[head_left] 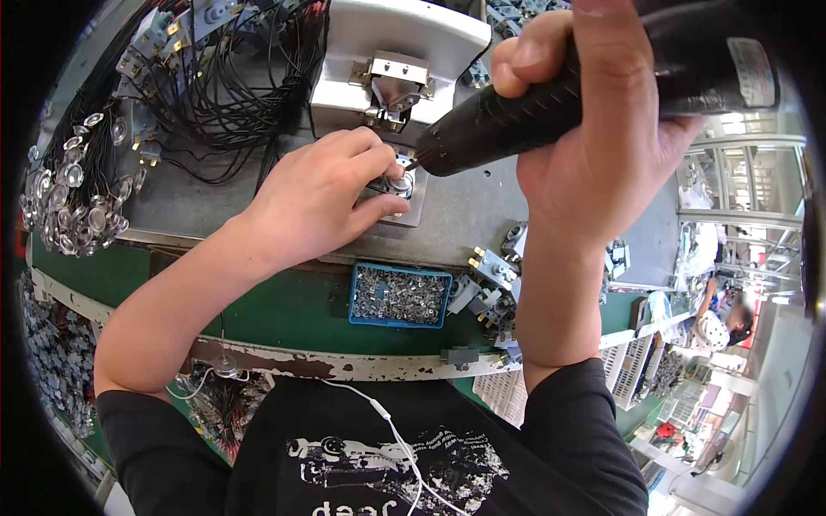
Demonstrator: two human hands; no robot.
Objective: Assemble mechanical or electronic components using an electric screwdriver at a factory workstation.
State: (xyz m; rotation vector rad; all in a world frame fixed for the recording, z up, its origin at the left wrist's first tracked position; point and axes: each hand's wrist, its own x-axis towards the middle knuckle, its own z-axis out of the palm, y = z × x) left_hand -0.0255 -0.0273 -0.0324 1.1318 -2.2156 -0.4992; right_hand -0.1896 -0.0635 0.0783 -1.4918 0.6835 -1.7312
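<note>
My left hand reaches in from the left with thumb and fingers closed around a small round metal part. That part sits on a small metal plate on the bench, and the fingers cover some of it. In my right hand is a thick black power screwdriver, tilted down to the left. Its thin tip meets the round part beside my left fingertips; whether a screw is under it I cannot tell. Just behind stands a white metal fixture with a steel clamp block.
Nearer me, a blue tray holds many small screws or metal fittings. Grey switch-like parts lie right of it. Black cables with grey connectors and round metal discs heap at the left. Farther right is another person.
</note>
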